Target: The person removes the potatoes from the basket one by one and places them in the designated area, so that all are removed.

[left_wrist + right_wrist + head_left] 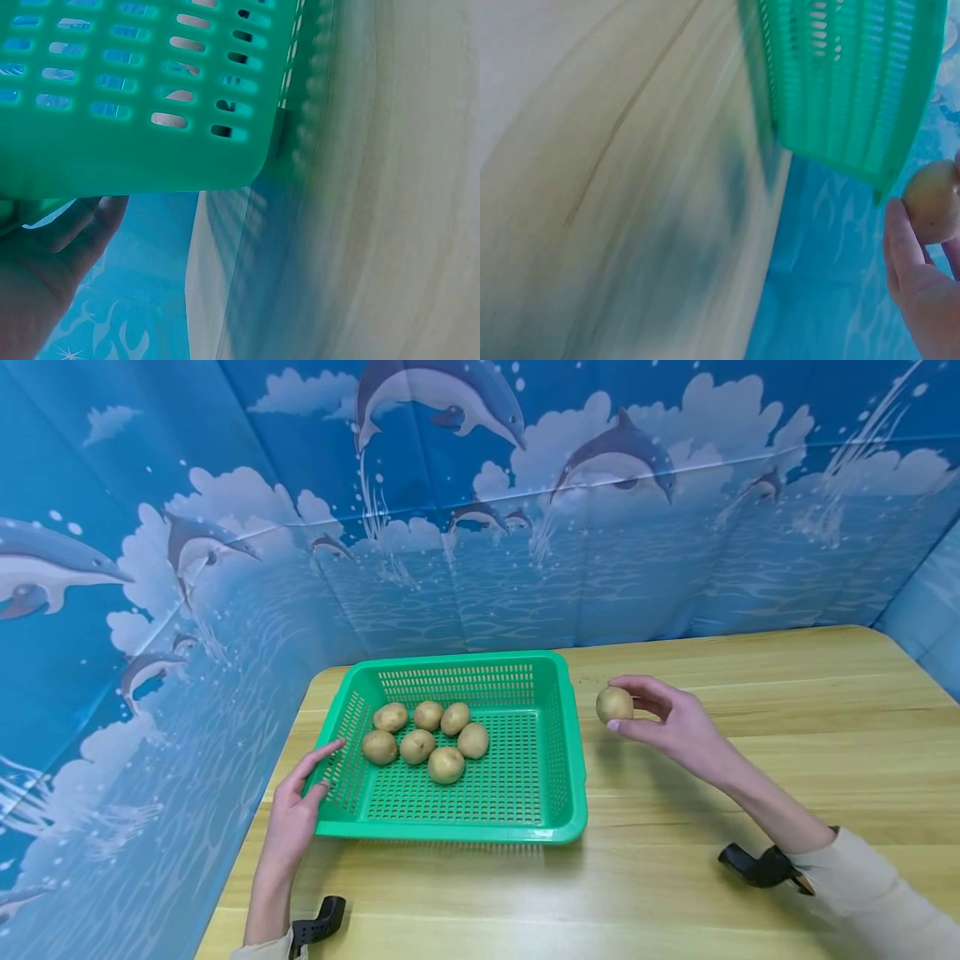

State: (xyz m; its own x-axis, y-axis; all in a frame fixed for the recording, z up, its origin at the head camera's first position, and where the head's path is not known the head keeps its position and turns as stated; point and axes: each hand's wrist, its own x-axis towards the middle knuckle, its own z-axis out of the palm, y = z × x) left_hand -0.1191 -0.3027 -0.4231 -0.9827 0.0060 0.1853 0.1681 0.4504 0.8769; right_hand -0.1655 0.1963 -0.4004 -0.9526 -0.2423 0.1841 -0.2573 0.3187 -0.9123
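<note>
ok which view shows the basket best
The head view: it shows the basket almost whole, rim and inside, with potatoes lying in it. The left wrist view has only part of its outside, close up; the right wrist view, another part, cut off at the top.

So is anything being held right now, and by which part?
The right hand pinches a potato by its near and far sides; the left hand holds the green plastic basket by its left rim.

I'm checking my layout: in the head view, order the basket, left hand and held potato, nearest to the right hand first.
1. Held potato: in the right hand.
2. Basket: left of that hand.
3. Left hand: at the basket's left side, farthest.
</note>
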